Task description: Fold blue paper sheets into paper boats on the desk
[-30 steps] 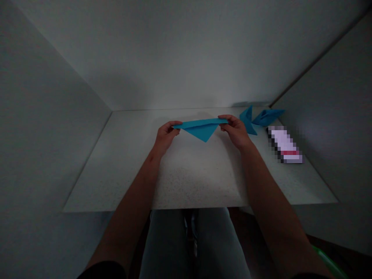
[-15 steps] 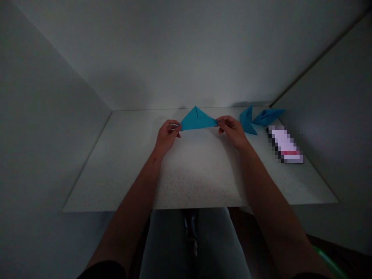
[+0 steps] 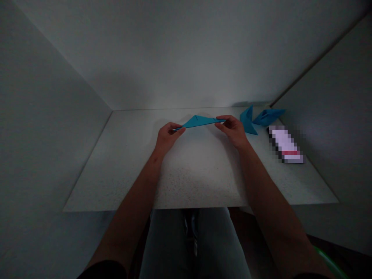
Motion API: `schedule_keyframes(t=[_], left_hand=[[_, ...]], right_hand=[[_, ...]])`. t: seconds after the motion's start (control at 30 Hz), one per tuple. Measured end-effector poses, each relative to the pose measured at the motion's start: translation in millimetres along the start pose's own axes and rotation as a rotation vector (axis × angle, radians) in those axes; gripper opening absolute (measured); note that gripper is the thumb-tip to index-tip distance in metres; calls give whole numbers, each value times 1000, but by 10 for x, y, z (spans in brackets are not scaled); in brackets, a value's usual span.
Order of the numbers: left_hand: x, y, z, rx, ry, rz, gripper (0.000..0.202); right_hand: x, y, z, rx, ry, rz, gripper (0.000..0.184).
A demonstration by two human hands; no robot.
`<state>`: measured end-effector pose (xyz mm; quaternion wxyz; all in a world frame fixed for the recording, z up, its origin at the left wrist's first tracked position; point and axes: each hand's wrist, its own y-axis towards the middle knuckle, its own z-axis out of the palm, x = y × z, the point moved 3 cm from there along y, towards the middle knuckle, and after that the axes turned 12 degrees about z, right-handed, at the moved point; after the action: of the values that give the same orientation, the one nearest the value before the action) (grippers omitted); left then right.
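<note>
A folded sheet of blue paper (image 3: 199,121) stretches between my two hands, seen at a shallow angle as a flat, long triangle with a low peak and a small slit or crease near its top. My left hand (image 3: 168,135) pinches its left corner, the thumb on the near side. At the other end, the right corner is pinched by my right hand (image 3: 232,130), fingers above and thumb below. Just right of that hand stands a folded blue paper shape (image 3: 247,121) with pointed ends. Beside it lies a blue paper boat (image 3: 267,117).
A phone (image 3: 286,145), blurred out by pixels, lies on the right part of the white table (image 3: 188,170). Walls (image 3: 186,54) close in the table at the back and on both sides. My legs (image 3: 168,244) are under the front edge.
The folded paper has tipped, so its tall triangle now looks much flatter. Both hands have shifted their pinch a little at the corners. The other blue shapes and the phone stay put.
</note>
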<state>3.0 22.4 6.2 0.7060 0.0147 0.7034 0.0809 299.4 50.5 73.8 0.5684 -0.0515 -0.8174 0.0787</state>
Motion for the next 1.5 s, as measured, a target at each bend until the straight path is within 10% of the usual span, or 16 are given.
schedule_keyframes(t=[0.43, 0.73, 0.87, 1.07, 1.23, 1.5], left_hand=[[-31, -28, 39, 73, 89, 106, 37], [-140, -102, 160, 381, 148, 172, 39], [-123, -73, 103, 339, 296, 210, 40], [-55, -49, 96, 342, 512, 375, 54], [-74, -78, 134, 453, 608, 371, 15], [-96, -39, 147, 427, 569, 307, 9]], right_hand=[[-48, -19, 43, -29, -123, -64, 49], [177, -135, 198, 1, -357, -434, 24], [216, -195, 257, 103, -483, -523, 21], [32, -164, 367, 402, -570, -444, 23], [-77, -80, 256, 285, -663, -366, 32], [-81, -52, 141, 188, -648, -172, 25]])
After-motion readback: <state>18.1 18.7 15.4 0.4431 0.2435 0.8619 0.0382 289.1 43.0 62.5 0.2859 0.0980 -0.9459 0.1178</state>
